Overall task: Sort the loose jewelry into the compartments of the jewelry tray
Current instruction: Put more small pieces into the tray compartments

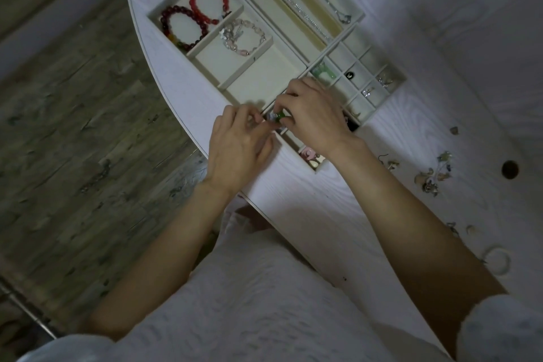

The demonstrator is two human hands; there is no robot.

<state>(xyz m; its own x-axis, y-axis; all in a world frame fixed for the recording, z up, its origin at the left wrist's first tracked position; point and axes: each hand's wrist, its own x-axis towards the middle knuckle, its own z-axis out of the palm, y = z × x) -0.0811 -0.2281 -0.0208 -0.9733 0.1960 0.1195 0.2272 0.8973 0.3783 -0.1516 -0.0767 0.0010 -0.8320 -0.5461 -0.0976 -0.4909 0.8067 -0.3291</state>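
2 hands meet over the jewelry tray's (296,47) near edge: the left hand (239,145) and right hand (316,116) together pinch a small green piece (277,116), possibly a ring. Loose jewelry (432,175) lies on the table (308,214) at 3 o'clock.

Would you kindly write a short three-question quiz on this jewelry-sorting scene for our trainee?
1. True or false: the red bracelet and the dark bracelet lie in the same compartment of the tray.
2. Which thing do the left hand and right hand hold between them?
A. a green piece
B. a gold watch
C. a blue comb
3. Fill in: loose jewelry lies on the table to the person's ____.

Key: 1 true; 2 A; 3 right.
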